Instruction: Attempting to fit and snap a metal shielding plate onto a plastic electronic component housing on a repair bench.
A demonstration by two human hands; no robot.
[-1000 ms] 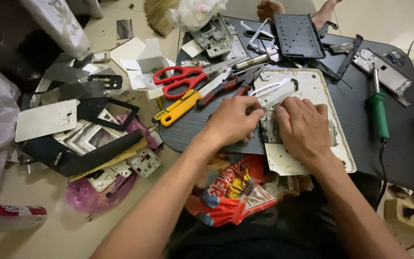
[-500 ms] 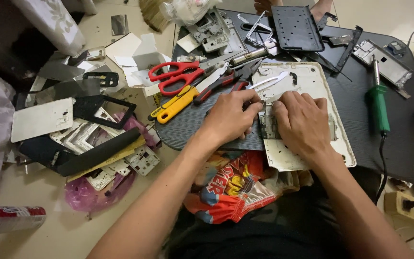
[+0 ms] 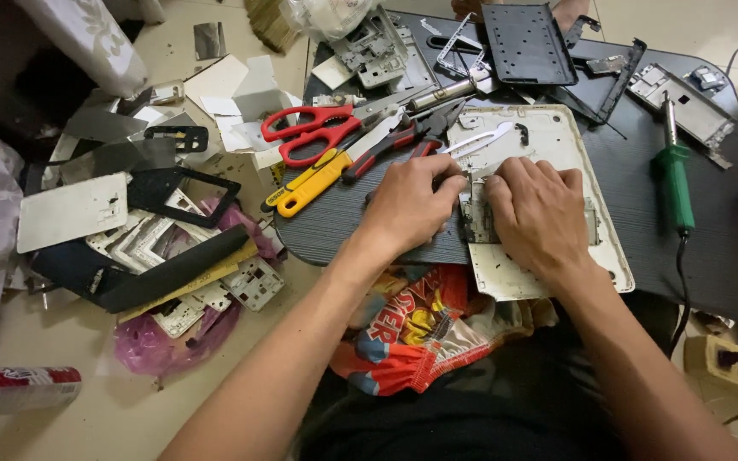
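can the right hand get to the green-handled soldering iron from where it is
Probably yes. The right hand rests on the white back panel, and the green-handled soldering iron lies just to its right on the dark table with only bare tabletop between them.

**Layout of the worktable and floor**

A tablet back shell (image 3: pixel 548 141) lies on the table (image 3: pixel 728 256), both hands resting on it: left hand (image 3: pixel 412 205), right hand (image 3: pixel 540 213). Scissors (image 3: pixel 318 132) and utility knife (image 3: pixel 313 183) lie to their left, soldering iron (image 3: pixel 675 175) to the right. Left of the table, panels (image 3: pixel 70 209) litter the floor; a can (image 3: pixel 14 388) lies nearest.
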